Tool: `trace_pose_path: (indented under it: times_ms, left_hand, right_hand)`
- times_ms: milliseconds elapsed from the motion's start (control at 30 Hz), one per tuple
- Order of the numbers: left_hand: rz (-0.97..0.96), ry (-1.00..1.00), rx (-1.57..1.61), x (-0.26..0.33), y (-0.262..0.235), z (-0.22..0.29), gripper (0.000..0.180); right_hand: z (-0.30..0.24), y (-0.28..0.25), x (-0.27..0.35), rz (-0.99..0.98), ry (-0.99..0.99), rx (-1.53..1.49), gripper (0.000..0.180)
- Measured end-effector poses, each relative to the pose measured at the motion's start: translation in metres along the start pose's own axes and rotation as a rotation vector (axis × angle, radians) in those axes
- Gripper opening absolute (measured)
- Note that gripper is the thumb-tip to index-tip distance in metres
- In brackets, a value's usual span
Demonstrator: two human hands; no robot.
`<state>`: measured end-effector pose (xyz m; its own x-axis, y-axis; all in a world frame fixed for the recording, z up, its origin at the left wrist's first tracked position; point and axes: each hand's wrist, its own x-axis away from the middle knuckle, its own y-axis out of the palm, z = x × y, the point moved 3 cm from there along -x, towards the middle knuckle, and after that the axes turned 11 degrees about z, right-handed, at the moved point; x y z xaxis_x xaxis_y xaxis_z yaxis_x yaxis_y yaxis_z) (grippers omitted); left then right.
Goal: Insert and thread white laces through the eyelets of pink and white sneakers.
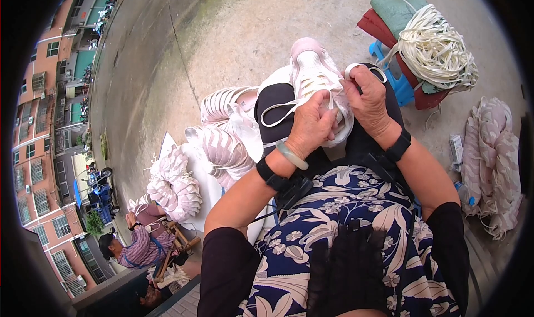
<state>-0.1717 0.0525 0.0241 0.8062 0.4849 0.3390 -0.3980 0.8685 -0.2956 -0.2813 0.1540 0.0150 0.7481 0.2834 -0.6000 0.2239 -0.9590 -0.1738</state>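
Observation:
A white and pale pink sneaker (pixel 309 67) rests on my lap, its toe pointing away from me. White shoelace (pixel 276 104) threads its front and loops out to the left over my dark trouser leg. My left hand (pixel 313 122) is closed over the shoe's opening, gripping the lace near the tongue; its fingertips are partly hidden. At the shoe's right side, my right hand (pixel 366 101) pinches the lace between thumb and forefinger. A lace loop curves above the right knuckles.
A bundle of white laces (pixel 436 49) lies on folded cloths atop a blue stool (pixel 401 83). Strung pink-white shoe parts (pixel 175 186) lie at left, more (pixel 489 161) at right beside a small box (pixel 456 152). Another person (pixel 142 244) sits at lower left by a wooden frame.

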Motion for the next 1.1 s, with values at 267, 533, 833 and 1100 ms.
trace_pose_path:
  times_ms: [267,533,833,1100]
  left_hand:
    - [-0.002,-0.001,0.017,0.0,0.0,-0.001,0.035]
    - [-0.014,0.0,0.007,-0.001,-0.001,0.0,0.037]
    - [-0.009,-0.002,-0.022,-0.001,-0.001,0.0,0.038]
    - [-0.012,0.006,-0.014,-0.001,-0.002,-0.003,0.038]
  right_hand:
    - [0.007,0.002,0.007,-0.015,0.277,-0.13,0.023]
    - [0.015,0.005,0.013,-0.003,0.569,-0.355,0.019]
    - [0.025,0.009,0.015,0.055,0.754,-0.557,0.013]
    - [0.022,0.009,0.019,-0.002,0.648,-0.36,0.011]
